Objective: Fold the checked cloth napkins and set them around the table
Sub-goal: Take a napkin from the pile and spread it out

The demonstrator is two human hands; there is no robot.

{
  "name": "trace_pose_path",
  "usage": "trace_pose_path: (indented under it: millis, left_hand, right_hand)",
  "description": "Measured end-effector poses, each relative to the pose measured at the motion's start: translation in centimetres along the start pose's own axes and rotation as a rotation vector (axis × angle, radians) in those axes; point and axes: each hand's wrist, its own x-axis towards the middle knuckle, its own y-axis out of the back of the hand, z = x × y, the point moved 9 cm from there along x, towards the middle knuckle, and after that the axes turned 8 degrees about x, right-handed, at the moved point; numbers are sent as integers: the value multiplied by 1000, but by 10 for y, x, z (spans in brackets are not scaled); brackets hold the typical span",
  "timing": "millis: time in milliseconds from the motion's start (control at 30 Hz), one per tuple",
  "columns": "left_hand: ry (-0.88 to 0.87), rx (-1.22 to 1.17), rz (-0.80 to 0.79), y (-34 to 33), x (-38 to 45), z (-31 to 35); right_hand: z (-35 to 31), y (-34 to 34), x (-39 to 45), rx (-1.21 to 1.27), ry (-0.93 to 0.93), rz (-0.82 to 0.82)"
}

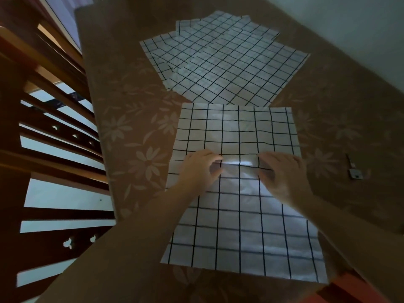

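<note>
My left hand and right hand pinch the near napkin mid-cloth; the ridge should follow one grid line for a square fold.

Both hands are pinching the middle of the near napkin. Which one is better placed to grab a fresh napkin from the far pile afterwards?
Probably the right hand: the far pile lies ahead and slightly right. The left hand would reach across the near napkin.

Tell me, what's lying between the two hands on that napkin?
In the head view, only a raised crease of the checked napkin runs between the left hand and right hand; both pinch it.
</note>
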Motion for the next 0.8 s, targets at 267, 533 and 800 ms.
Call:
trace_pose_path:
  millis: [267,533,800]
  left_hand:
    - [-25,-5,88,14,9,4]
    - [-138,44,29,66,19,37]
    - [-187,94,-44,140,14,71]
  right_hand:
    - [-17,1,24,45,-38,-1]
    - [-53,40,34,290,73,18]
    - [-96,85,46,311,148,-1]
